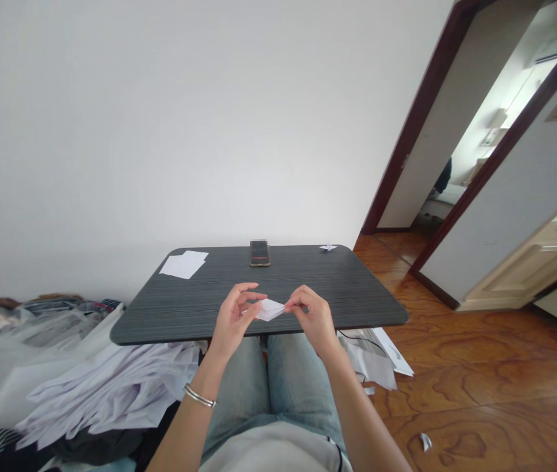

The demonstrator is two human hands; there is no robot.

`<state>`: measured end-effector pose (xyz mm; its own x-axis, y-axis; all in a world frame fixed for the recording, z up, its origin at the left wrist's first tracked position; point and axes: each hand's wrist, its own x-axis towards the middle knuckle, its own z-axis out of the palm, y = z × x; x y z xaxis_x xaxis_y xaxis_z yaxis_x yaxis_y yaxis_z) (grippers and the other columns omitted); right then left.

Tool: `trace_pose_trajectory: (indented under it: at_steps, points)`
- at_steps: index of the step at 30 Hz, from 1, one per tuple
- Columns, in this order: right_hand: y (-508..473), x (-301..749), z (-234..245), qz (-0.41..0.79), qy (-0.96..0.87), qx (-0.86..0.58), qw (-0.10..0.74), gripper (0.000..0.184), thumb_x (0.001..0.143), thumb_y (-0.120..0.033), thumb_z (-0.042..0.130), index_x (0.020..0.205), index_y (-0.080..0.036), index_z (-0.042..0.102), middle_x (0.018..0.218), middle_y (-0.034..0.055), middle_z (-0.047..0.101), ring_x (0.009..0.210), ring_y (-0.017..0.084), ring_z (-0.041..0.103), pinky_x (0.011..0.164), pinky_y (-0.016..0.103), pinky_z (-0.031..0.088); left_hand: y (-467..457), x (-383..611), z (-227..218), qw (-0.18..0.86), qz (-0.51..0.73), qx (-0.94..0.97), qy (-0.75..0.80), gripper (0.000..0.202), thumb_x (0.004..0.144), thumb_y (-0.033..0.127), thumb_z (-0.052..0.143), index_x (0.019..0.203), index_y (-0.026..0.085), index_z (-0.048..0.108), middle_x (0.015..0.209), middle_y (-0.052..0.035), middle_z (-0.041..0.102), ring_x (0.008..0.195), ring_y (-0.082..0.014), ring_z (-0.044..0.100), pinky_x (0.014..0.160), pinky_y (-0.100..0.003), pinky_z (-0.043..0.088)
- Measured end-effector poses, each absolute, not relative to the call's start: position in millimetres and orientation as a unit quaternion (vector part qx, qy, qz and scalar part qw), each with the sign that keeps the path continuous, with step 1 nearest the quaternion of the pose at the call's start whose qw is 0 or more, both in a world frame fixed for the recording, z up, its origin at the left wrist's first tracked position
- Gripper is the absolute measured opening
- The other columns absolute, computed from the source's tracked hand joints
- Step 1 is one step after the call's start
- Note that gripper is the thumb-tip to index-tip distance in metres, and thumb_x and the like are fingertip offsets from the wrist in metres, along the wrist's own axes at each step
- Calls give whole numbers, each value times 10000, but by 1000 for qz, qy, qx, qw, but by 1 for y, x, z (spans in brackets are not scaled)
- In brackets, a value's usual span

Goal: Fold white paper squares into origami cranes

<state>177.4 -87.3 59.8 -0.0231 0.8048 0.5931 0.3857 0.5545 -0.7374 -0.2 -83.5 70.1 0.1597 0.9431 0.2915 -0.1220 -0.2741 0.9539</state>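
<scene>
- From the head camera I see the left hand [231, 322] and the right hand [315, 318] raised over the near edge of the bench [170, 308], above my lap.
- Between them is a small folded white paper [271, 309], held in the air just above the bench's front edge and not resting on it.
- The left hand's fingers [247, 287] are closed on the paper's left end; the right hand's fingers are pinched on its right tip.
- A silver bracelet [199, 396] sits on the left wrist.
- Toward the far edge lie a phone [260, 253] in the middle, loose white sheets [183, 265] at the far-left corner, and a tiny folded paper figure [328, 247] at the far-right corner, all well apart from the hands.
- The dark surface between the hands and those items is bare.
- Left of the bench, a heap of papers [111, 387] crowds its edge; on the right, more sheets [376, 359] lie under the corner, with wooden floor [479, 387] beyond.
</scene>
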Motion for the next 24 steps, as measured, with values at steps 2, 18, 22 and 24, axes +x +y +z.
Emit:
trace_pose_trajectory:
  at_steps: [2, 18, 22, 24]
  points:
    - [-88, 178, 61, 192, -696, -424, 547, 183, 742, -87, 551, 633, -211, 631, 710, 7, 573, 668, 155, 549, 604, 261, 409, -81, -3, 73, 524, 486, 591, 374, 374, 710, 312, 680, 1038, 174, 564, 911, -75, 676, 698, -157, 619, 540, -221, 463]
    - [-97, 150, 45, 347, -544, -430, 631, 228, 718, -298, 675, 867, -196, 537, 796, 13, 599, 641, 137, 585, 512, 217, 440, -86, 23, 67, 489, 608, 502, 372, 217, 651, 217, 694, 848, 159, 624, 660, 51, 463, 610, -79, 485, 584, -178, 409]
    - [-99, 143, 45, 371, -527, -415, 642, 159, 770, -319, 613, 824, -179, 559, 687, -1, 596, 565, 120, 559, 507, 215, 422, -92, 32, 67, 492, 630, 484, 357, 308, 657, 180, 679, 953, 178, 592, 670, 60, 443, 618, -74, 487, 593, -173, 428]
    - [-97, 145, 45, 397, -515, -403, 644, 166, 773, -337, 603, 774, -173, 579, 642, 1, 603, 559, 127, 560, 525, 227, 432, -94, 32, 69, 519, 616, 483, 344, 446, 654, 173, 683, 1076, 203, 542, 702, 61, 457, 612, -77, 508, 586, -187, 453]
